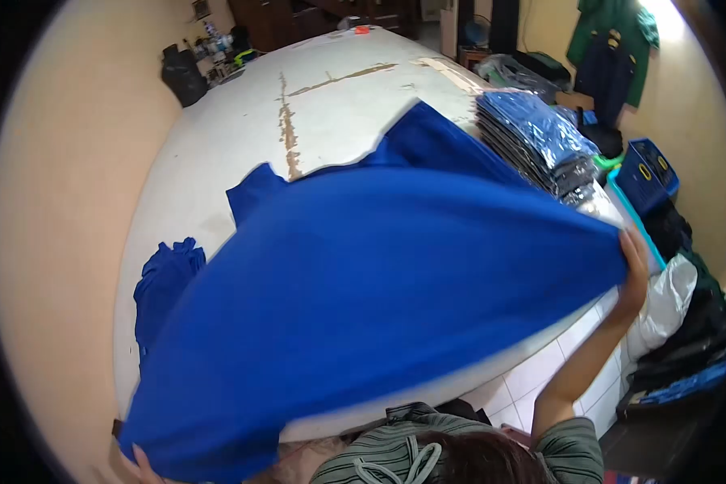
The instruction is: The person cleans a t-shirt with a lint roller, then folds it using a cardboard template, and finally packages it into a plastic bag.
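A large blue cloth (363, 266) is stretched between my two hands over the white table (218, 161). My right hand (636, 262) is closed on its right corner, beyond the table's right edge. At the lower left, my left hand (141, 464) grips the opposite end; only some fingers show at the edge of the cloth. The far parts of the cloth lie on the table with a pointed corner and a smaller flap. A crumpled blue garment (165, 282) rests at the table's left side, partly covered by the raised cloth.
Plastic-wrapped folded garments (532, 137) are stacked on the table's right edge. Beyond them are a blue basket (647, 173), bags and dark cloth. A black dress form (183, 77) stands at the back left by the wall. Green and dark clothes (609, 64) hang at the right.
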The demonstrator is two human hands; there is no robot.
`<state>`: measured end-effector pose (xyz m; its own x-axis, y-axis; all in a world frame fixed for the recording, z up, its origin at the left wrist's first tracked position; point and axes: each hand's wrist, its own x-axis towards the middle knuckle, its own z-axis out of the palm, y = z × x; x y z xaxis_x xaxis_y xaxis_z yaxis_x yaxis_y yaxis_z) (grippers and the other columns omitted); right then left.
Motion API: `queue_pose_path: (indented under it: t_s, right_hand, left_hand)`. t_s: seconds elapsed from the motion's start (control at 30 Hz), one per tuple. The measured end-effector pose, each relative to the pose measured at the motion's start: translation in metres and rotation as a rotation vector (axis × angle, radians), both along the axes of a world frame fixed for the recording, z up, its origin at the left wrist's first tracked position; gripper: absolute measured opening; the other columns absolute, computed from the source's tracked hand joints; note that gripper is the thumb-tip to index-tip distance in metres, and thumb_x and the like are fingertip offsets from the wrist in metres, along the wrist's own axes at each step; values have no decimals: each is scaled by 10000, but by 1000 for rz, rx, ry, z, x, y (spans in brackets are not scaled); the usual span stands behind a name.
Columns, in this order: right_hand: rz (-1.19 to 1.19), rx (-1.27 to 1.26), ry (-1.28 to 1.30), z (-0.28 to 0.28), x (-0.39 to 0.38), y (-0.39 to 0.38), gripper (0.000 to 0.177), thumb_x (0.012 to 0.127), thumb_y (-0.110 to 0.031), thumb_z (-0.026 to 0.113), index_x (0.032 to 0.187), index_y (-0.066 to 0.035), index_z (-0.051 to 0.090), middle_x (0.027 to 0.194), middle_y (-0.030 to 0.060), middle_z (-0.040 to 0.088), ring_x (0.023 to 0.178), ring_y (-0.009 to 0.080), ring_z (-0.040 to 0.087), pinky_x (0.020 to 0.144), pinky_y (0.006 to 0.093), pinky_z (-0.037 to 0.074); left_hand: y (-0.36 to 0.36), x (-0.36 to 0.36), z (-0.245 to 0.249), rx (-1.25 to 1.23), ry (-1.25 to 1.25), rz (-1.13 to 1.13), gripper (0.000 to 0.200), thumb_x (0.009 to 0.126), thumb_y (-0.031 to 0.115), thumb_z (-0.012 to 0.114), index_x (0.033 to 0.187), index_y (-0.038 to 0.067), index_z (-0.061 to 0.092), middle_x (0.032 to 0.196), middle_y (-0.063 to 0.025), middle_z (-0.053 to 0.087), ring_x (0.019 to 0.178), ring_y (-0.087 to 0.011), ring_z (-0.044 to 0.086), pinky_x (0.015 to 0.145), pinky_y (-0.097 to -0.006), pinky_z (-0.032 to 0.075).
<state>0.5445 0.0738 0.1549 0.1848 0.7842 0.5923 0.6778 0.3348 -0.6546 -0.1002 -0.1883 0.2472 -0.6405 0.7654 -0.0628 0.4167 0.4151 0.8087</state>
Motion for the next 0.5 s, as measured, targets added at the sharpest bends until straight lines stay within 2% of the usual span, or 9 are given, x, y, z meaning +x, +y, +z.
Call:
queue_pose_path:
  t_s: [0.03, 0.13, 0.27, 0.4, 0.5]
  right_hand:
    - [23, 3, -4, 0, -24, -16, 246, 834, -100, 458, 1032, -10, 571, 1098, 125, 528, 1023, 215, 496, 899, 270, 353]
    - [115, -181, 304, -1, -34, -39, 214, 839, -129, 463, 997, -28, 564, 1029, 102, 526, 946, 190, 497, 835, 253, 364]
    - [251, -416, 466, -3, -33, -24, 179, 845, -168, 469, 950, -51, 555, 935, 72, 524, 842, 156, 498, 750, 230, 380]
    - [432, -639, 568, -7, -43, 34, 157, 852, -207, 476, 903, -75, 546, 842, 41, 521, 739, 123, 500, 665, 207, 396]
    - [547, -675, 728, -6, -47, 96, 155, 857, -236, 480, 867, -93, 539, 772, 19, 520, 661, 98, 501, 602, 190, 408]
  left_hand:
    - [-11, 7, -6, -15, -26, 40, 464, 887, 381, 344, 1120, 4, 480, 1001, -163, 552, 918, -251, 536, 848, -313, 422]
    - [-28, 20, -14, 43, -74, 135, 465, 885, 387, 349, 1110, 3, 484, 983, -163, 557, 892, -254, 546, 832, -312, 433]
    - [-17, 27, -12, 242, -142, 160, 467, 882, 395, 357, 1097, 1, 489, 959, -163, 562, 857, -258, 558, 810, -310, 447]
    - [43, 25, -4, 500, -280, 75, 470, 879, 402, 365, 1084, -1, 493, 936, -163, 568, 822, -262, 571, 789, -308, 462]
    - [108, 15, 0, 651, -429, -22, 472, 877, 408, 370, 1074, -2, 497, 918, -163, 572, 796, -265, 580, 772, -307, 473]
